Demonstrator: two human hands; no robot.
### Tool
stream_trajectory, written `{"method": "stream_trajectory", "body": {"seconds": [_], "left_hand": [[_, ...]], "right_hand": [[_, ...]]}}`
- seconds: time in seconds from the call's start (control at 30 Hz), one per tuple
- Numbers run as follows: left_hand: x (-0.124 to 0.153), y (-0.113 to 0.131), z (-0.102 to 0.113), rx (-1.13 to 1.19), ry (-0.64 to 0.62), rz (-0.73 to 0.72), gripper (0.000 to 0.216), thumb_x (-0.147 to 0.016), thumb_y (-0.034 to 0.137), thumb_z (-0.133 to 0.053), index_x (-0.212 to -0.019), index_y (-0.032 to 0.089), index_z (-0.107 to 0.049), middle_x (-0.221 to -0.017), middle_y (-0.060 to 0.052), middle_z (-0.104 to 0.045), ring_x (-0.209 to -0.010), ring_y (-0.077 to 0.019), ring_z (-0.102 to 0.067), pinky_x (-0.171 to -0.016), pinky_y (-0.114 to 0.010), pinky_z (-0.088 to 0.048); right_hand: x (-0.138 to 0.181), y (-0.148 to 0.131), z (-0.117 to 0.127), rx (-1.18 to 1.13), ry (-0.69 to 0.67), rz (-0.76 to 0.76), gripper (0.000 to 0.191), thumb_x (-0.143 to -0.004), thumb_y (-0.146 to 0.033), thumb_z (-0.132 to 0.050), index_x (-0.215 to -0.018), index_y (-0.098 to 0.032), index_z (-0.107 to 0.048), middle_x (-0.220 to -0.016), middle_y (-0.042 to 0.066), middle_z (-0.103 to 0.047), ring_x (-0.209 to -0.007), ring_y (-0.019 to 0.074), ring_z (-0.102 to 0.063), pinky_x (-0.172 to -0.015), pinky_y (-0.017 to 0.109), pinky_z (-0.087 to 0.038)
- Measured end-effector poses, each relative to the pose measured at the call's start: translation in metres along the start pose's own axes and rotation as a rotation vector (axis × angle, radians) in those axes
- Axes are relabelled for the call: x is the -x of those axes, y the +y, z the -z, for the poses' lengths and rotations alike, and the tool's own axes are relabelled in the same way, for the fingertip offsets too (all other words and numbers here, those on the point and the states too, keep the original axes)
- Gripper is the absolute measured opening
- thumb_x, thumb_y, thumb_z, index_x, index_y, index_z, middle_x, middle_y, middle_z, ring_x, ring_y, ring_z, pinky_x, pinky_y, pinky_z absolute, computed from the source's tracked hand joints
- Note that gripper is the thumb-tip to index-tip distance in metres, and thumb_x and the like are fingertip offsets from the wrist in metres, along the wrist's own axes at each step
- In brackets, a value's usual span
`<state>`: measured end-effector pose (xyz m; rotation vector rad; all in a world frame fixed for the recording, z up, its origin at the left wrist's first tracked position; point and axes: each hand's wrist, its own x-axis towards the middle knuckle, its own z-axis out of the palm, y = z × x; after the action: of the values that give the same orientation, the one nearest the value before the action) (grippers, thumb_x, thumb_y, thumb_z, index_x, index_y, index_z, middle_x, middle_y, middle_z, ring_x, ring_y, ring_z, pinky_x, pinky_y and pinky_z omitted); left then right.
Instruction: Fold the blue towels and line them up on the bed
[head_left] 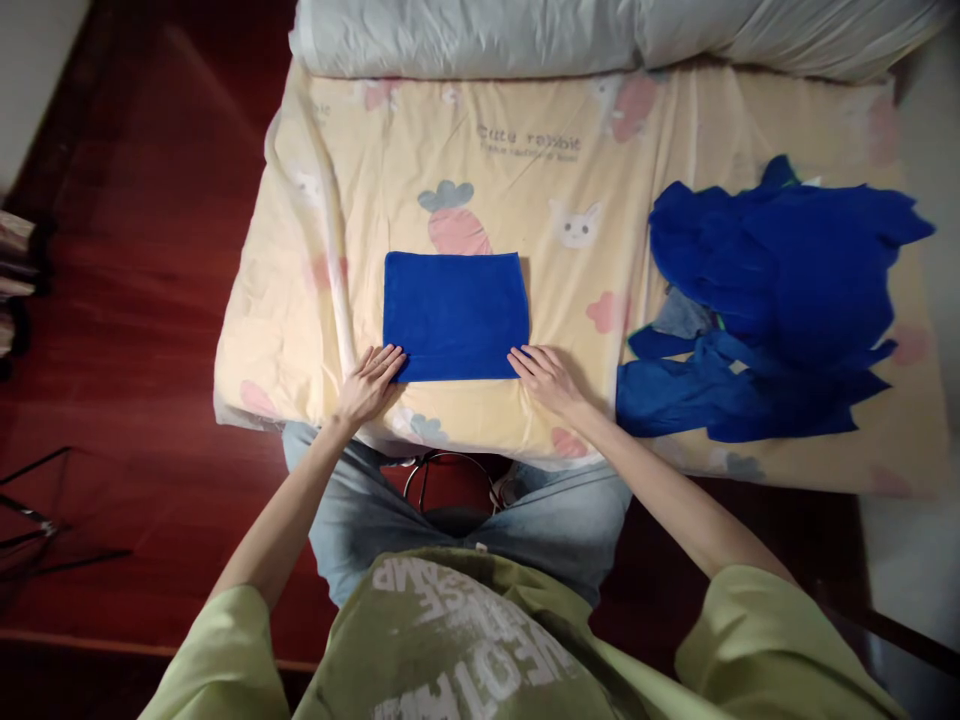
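A flat blue cloth (456, 312), roughly rectangular, lies on the bed in front of me. My left hand (371, 382) rests on its near left corner with the fingers stretched out flat. At the near right corner, my right hand (549, 378) lies with its fingers extended on the cloth's edge. Neither hand grips the cloth; the thumbs are hard to make out. To the right is a loose heap of blue cloths (802, 270), apart from both hands, with a greyish-blue piece (682, 315) showing among them.
The bed has a yellow sheet (517, 200) printed with rabbits and carrots. A rolled white quilt (480, 38) runs along its far side. Thin black metal legs (34, 515) stand on the red floor (142, 400) at left. Beneath the bed's front edge is a round object (454, 485).
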<state>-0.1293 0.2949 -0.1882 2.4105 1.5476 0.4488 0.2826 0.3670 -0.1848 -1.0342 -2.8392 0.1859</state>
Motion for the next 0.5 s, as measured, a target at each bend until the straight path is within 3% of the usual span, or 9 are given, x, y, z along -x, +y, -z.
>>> {"method": "stream_trajectory", "body": {"seconds": [0.1, 0.23, 0.5], "left_hand": [[0.000, -0.001, 0.001, 0.011, 0.009, -0.028, 0.048, -0.105, 0.024, -0.037, -0.149, 0.018, -0.055, -0.157, -0.012, -0.049, -0.152, -0.0273, -0.038, -0.130, -0.056, -0.027], [0.003, -0.005, 0.000, 0.058, 0.017, -0.110, 0.048, -0.107, 0.026, -0.038, -0.152, 0.018, -0.051, -0.160, -0.012, -0.045, -0.155, -0.0271, -0.030, -0.129, -0.056, -0.030], [0.016, -0.022, -0.001, 0.213, -0.027, -0.117, 0.047, -0.109, 0.030, -0.034, -0.152, 0.022, -0.052, -0.156, -0.009, -0.051, -0.148, -0.0238, -0.044, -0.126, -0.051, -0.039]], "right_hand": [[-0.004, 0.005, -0.004, -0.020, 0.001, 0.065, 0.052, -0.098, -0.001, -0.038, -0.147, -0.008, -0.057, -0.145, 0.018, -0.061, -0.139, 0.0304, -0.055, -0.116, 0.053, -0.049], [-0.001, 0.009, -0.008, -0.079, 0.065, 0.123, 0.053, -0.099, -0.001, -0.038, -0.146, -0.011, -0.058, -0.144, 0.015, -0.063, -0.138, 0.0269, -0.058, -0.116, 0.051, -0.051], [0.012, 0.009, -0.006, -0.270, 0.101, 0.034, 0.062, -0.095, 0.000, -0.038, -0.152, -0.018, -0.053, -0.154, 0.008, -0.053, -0.144, 0.0230, -0.051, -0.123, 0.049, -0.046]]}}
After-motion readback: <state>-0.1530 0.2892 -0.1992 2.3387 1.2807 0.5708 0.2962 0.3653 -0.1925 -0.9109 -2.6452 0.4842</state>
